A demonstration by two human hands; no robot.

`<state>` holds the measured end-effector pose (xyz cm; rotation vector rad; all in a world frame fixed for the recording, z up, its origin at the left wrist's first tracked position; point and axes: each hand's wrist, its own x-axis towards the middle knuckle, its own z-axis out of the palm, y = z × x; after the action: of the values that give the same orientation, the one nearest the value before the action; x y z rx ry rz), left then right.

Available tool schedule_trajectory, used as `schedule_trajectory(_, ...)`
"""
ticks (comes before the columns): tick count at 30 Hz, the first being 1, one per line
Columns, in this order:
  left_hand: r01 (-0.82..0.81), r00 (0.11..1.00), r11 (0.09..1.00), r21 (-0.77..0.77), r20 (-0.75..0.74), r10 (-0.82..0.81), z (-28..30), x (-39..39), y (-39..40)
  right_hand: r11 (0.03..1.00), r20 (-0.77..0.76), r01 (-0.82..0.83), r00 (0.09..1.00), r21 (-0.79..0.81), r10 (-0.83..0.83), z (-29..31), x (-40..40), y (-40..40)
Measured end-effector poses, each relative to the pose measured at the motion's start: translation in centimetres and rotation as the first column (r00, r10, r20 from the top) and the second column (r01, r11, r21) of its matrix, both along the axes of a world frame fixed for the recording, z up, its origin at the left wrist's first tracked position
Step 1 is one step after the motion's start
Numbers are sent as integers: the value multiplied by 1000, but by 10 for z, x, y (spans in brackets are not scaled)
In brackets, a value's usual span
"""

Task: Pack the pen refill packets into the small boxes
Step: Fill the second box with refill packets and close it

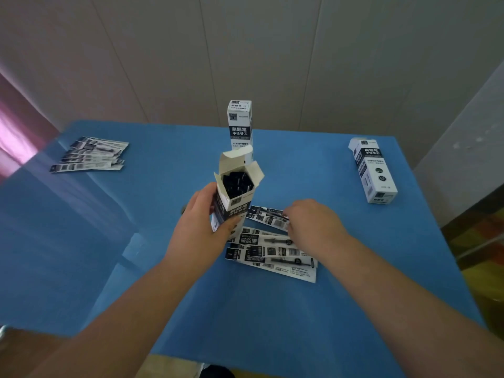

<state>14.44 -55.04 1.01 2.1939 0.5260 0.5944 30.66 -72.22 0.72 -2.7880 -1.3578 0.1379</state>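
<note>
My left hand (200,214) clasps the open-flapped black-and-white cardboard box (233,197) upright mid-table so its mouth faces me, while my right hand (311,222), fingers curled, pinches at the loose black-and-white refill packets (272,252) lying near-right for loading.

Open box (231,203): printed cardboard, matt. Refill packets (275,255): glossy printed film. Worktop (272,309): smooth, slightly glossy blue surface.

Open box (235,197) over scattered packets (272,252)
</note>
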Motion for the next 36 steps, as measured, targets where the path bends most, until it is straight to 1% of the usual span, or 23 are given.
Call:
schedule_trajectory(3, -8, 1000, 1000, -1, -15, 8, -1, 0, 0, 996, -26, 29, 999, 79, -27, 15, 4, -2)
schedule_trajectory(6, -8, 1000, 1000, -13, -24, 7, -3, 1, 1, 967, -180, 140, 978, 214, -102, 38, 9, -4)
schedule_trajectory(10, -5, 1000, 1000, -12, -26, 5, -3, 0, 0, 885, -344, 252, 932, 392, -113, 64, 11, -13)
schedule_trajectory(11, -1, 1000, 1000, -12, -21, 1, -2, 0, 0, 849, -424, 293, 901, 440, -91, 69, 11, -15)
schedule_trajectory(13, 7, 1000, 1000, -6, -14, -7, -1, 0, 0, 765, -598, 392, 801, 511, -11, 76, 8, -21)
schedule_trajectory(14, 10, 1000, 1000, 1, -12, -10, 0, 0, 0, 729, -657, 434, 754, 530, 28, 80, 7, -23)
schedule_trajectory(18, 16, 1000, 1000, 21, 0, -16, -2, 1, 0, 586, -757, 550, 627, 595, 181, 98, -1, -30)
schedule_trajectory(20, 20, 1000, 999, 44, -5, -20, -3, 2, 0, 515, -771, 590, 580, 621, 265, 108, -5, -30)
schedule_trajectory(21, 23, 1000, 998, 52, -6, -23, -3, 2, 0, 484, -764, 599, 570, 638, 302, 112, -8, -31)
schedule_trajectory(25, 44, 999, 996, 78, 10, -45, -2, 2, -1, 350, -698, 607, 578, 714, 423, 129, -18, -28)
schedule_trajectory(27, 50, 999, 994, 93, 9, -51, -1, 2, -3, 303, -666, 598, 605, 742, 436, 133, -23, -24)
schedule_trajectory(32, 57, 998, 992, 113, 8, -58, -1, 1, -6, 296, -609, 533, 713, 792, 346, 133, -26, -11)
schedule_trajectory(36, 59, 998, 989, 135, 12, -61, -2, 0, -8, 298, -589, 513, 756, 805, 286, 129, -28, 0)
